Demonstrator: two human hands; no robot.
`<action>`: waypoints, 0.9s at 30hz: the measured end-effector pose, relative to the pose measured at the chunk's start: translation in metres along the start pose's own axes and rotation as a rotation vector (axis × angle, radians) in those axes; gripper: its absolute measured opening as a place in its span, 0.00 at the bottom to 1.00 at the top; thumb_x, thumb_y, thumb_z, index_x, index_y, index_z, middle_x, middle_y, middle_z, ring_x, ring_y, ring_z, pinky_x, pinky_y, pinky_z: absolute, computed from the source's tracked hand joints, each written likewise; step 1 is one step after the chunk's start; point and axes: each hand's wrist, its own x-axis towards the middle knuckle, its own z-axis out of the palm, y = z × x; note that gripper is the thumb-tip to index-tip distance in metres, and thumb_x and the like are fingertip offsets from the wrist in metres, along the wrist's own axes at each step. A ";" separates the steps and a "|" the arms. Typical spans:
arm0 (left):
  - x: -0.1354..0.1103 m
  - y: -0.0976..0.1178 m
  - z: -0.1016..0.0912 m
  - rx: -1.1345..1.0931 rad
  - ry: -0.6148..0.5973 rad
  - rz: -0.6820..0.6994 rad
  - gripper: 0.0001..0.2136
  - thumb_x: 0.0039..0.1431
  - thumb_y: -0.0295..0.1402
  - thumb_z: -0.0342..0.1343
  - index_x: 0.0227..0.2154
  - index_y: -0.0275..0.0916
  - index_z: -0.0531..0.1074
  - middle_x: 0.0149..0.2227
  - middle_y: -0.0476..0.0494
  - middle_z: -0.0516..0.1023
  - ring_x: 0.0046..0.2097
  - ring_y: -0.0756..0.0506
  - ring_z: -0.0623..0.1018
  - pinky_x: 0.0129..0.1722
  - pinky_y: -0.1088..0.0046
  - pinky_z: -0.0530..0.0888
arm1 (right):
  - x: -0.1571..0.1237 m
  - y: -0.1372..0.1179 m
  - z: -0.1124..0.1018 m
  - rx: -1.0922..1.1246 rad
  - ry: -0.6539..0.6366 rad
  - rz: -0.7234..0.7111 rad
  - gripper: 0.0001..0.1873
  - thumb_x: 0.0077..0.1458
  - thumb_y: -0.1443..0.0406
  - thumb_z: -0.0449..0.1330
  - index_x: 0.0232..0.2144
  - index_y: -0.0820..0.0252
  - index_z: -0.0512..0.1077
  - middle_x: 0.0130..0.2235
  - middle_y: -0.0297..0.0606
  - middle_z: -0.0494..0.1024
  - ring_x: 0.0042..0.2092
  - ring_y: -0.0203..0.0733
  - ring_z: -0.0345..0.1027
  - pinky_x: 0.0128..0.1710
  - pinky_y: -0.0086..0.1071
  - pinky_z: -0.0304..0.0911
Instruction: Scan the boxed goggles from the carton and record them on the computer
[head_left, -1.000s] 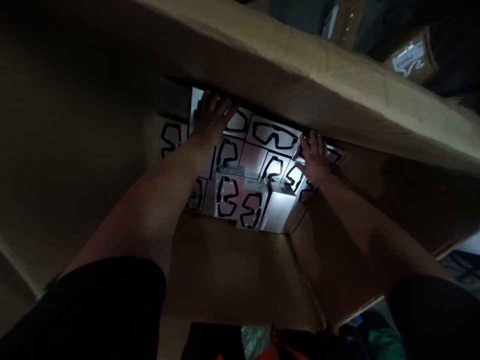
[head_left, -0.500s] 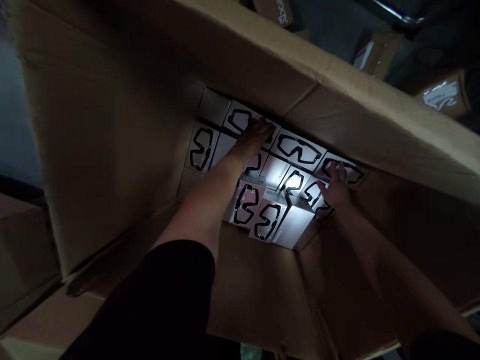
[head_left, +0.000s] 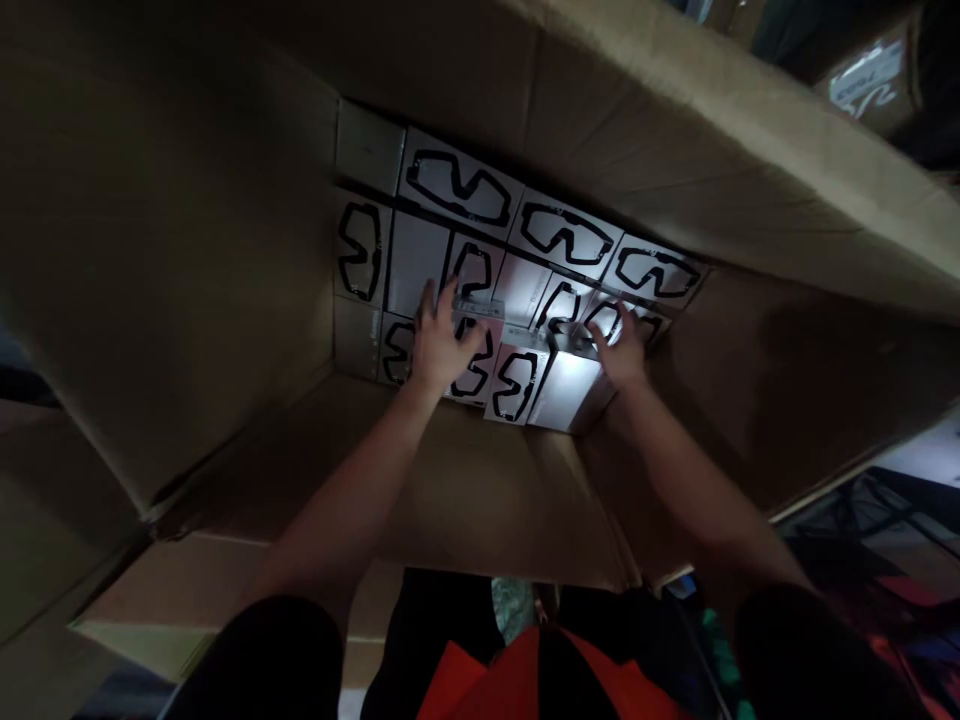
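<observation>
Many small white boxes with a black goggle outline printed on them sit packed in rows at the bottom of a deep cardboard carton. My left hand is at the left end of a short raised row, beside a goggle box, with thumb and fingers spread. At the other end, my right hand reaches down by a plain-sided white box, its fingers apart too. Whether either hand touches a box I cannot tell. Between them stands another goggle box. A row of goggle boxes lies along the far wall.
Tall cardboard walls surround both arms, the far wall's rim crossing the upper right. Beyond it sits a taped, labelled box. A carton flap sticks out at lower left. The inside is dim, with a bright light patch on the boxes.
My left hand has come back from the far row to the nearer raised boxes. My right hand has also drawn off the far-right box, nearer to me. The view has shifted.
</observation>
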 end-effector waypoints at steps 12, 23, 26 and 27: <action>-0.158 0.073 0.105 0.221 -0.229 -0.235 0.42 0.65 0.42 0.69 0.80 0.48 0.62 0.81 0.25 0.51 0.77 0.20 0.63 0.73 0.41 0.67 | -0.173 0.035 0.055 -0.106 -0.032 0.095 0.39 0.69 0.56 0.58 0.77 0.64 0.63 0.81 0.59 0.52 0.82 0.67 0.42 0.78 0.61 0.50; -0.106 0.022 0.065 0.068 -0.273 -0.445 0.59 0.60 0.47 0.78 0.82 0.37 0.45 0.69 0.22 0.76 0.69 0.29 0.78 0.67 0.57 0.75 | -0.121 -0.008 0.018 -0.214 -0.383 -0.196 0.39 0.75 0.55 0.54 0.81 0.59 0.56 0.81 0.56 0.56 0.80 0.65 0.48 0.77 0.62 0.46; -0.108 0.016 0.063 0.088 -0.311 -0.433 0.53 0.61 0.48 0.77 0.80 0.38 0.52 0.63 0.27 0.82 0.65 0.30 0.82 0.65 0.59 0.76 | -0.125 -0.007 0.022 -0.205 -0.442 -0.219 0.34 0.77 0.56 0.49 0.78 0.60 0.61 0.76 0.57 0.67 0.76 0.65 0.56 0.75 0.61 0.49; -0.115 0.018 0.064 0.113 -0.307 -0.419 0.51 0.63 0.47 0.75 0.80 0.39 0.53 0.62 0.28 0.83 0.64 0.30 0.82 0.64 0.59 0.77 | -0.128 -0.005 0.023 -0.207 -0.436 -0.203 0.33 0.77 0.56 0.49 0.77 0.61 0.63 0.75 0.57 0.68 0.76 0.66 0.56 0.75 0.61 0.49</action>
